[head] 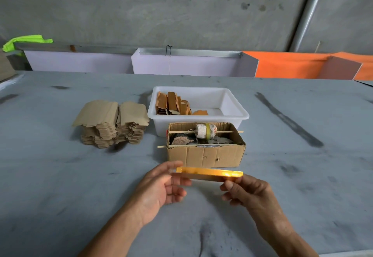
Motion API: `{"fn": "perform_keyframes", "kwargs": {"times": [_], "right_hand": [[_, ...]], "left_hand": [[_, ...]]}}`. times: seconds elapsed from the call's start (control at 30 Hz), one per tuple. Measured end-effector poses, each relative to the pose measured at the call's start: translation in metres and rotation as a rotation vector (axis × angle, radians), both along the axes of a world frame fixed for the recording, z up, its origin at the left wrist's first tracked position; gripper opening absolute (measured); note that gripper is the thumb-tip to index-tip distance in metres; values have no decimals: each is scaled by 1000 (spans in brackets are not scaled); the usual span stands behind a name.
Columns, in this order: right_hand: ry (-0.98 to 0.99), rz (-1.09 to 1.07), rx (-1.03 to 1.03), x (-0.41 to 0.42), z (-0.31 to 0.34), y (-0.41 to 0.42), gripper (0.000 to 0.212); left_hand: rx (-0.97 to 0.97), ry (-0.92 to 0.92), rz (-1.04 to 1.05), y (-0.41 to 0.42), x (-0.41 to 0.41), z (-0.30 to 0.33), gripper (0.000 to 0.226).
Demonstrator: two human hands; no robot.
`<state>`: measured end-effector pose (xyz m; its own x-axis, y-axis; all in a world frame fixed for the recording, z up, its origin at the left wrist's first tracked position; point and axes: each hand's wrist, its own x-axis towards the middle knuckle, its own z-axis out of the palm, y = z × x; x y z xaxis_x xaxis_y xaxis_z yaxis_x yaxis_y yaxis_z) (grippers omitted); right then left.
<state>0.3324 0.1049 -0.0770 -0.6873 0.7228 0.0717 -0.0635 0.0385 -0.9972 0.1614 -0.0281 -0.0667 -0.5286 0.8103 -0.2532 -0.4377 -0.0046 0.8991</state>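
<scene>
I hold a long, narrow gold cardboard piece (210, 174) level above the grey table (60, 176), in front of a brown cardboard box (205, 153). My left hand (161, 188) pinches its left end between thumb and fingers. My right hand (248, 192) pinches its right end. The gold face is turned up and catches the light. Two stacks of flat brown card blanks (113, 123) stand to the left. A white plastic tub (234, 103) behind the box holds several folded gold-brown pieces (173, 104) leaning at its left side.
The cardboard box has two thin wooden sticks across its top and a cloth-wrapped roller (204, 132) on one of them. Low white (181, 65) and orange (292, 65) panels line the table's far edge below a concrete wall.
</scene>
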Motion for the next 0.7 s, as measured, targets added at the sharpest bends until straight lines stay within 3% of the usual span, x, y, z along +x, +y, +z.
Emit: {"fn": "perform_keyframes", "kwargs": {"times": [0.13,0.27,0.43,0.6,0.7], "right_hand": [[-80,-104,-182,-2,6,1,15],[-154,-129,-244,-3,13,0,17],[-198,-114,-285,-2,19,-2,34],[-204,-100,-279,-1,22,-1,17],[-209,-105,-254,-4,22,0,12]], "left_hand": [[-77,39,-141,-4,3,7,41],[-106,146,-202,-3,7,11,30],[-173,103,-64,7,11,13,16],[-197,68,56,13,15,10,4],[-189,35,106,15,15,10,8]]}}
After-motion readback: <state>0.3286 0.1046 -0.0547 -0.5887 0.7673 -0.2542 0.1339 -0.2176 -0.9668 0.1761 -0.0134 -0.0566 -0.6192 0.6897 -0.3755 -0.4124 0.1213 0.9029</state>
